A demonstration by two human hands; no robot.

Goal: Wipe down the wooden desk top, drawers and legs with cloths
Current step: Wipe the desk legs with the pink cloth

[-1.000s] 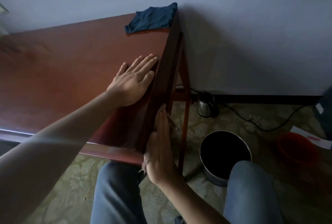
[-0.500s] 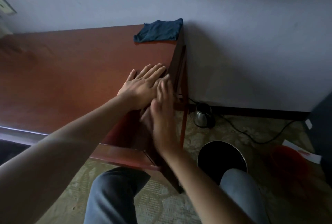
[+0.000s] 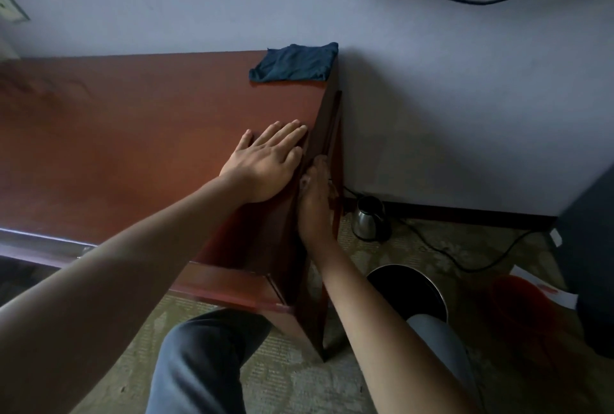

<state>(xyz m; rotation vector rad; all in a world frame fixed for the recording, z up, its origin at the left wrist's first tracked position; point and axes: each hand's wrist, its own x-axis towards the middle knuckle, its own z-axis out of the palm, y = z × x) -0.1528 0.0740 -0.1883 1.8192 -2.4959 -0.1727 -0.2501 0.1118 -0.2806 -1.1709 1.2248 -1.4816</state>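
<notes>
Desk (image 3: 139, 134): reddish wood, top runs left–right along the far wall, its right end panel facing the bin side. Long axis of the top is left–right; the end panel drops from the right edge toward the floor.

Left hand (image 3: 265, 164): flat on the top, palm down, fingers straight and together, tips at the right edge. Holds nothing; reads as bracing.

Right hand (image 3: 314, 201): pressed against the right end panel just below the top edge, fingers pointing toward the far wall. A small pale scrap shows near the fingers; cannot tell whether it is a cloth or whether the fingers are curled on anything. The two hands sit just beside each other, split by the desk's right edge: left above, right on the side face.

Blue cloth (image 3: 294, 63): folded, lying on the far right corner of the top, touching nothing but the desk. It lies beyond both hands, along the same right edge, toward the wall. Left hand is on the same surface as it and looks the nearer of the two.

Judgement: side panel is the surface in hand; if the blue cloth is wanted, the reach goes straight away along the edge.

Floor at right: steel kettle (image 3: 370, 219), dark round bin (image 3: 410, 290), cable.
</notes>
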